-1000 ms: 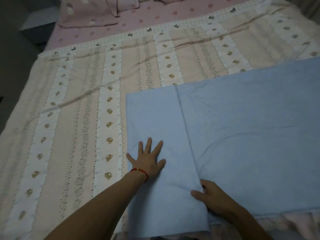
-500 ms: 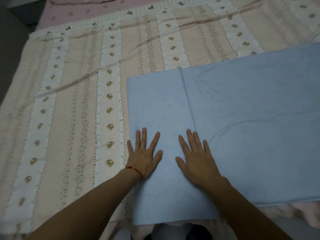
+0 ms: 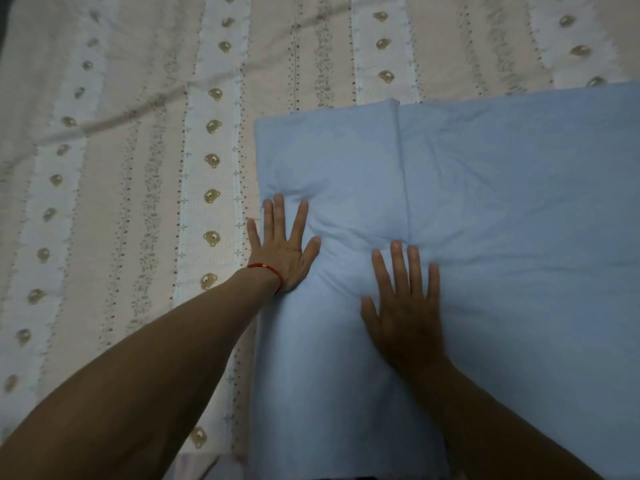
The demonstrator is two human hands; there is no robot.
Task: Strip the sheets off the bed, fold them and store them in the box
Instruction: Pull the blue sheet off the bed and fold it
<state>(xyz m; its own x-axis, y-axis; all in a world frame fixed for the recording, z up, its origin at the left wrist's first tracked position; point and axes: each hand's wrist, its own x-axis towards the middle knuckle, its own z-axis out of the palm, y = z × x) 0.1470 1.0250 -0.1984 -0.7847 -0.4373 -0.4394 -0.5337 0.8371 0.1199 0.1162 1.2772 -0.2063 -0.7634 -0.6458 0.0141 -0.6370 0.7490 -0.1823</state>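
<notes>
the folding step is in hand: the blue sheet [image 3: 485,237], partly folded, lies on the patterned quilt [image 3: 121,168], and the left hand [image 3: 282,249] and right hand [image 3: 405,306] both press flat, fingers spread, on its folded left panel, holding nothing. next, judging from this, the panel wants smoothing before another fold toward the sheet's right side; no box is in view.

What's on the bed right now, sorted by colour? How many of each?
Blue: 1, the folded blue sheet, with the left hand and right hand flat on it.
Pink and cream: 1, the patterned quilt underneath.
Red: 1, a red bracelet on the left wrist.
Total: 3.
</notes>
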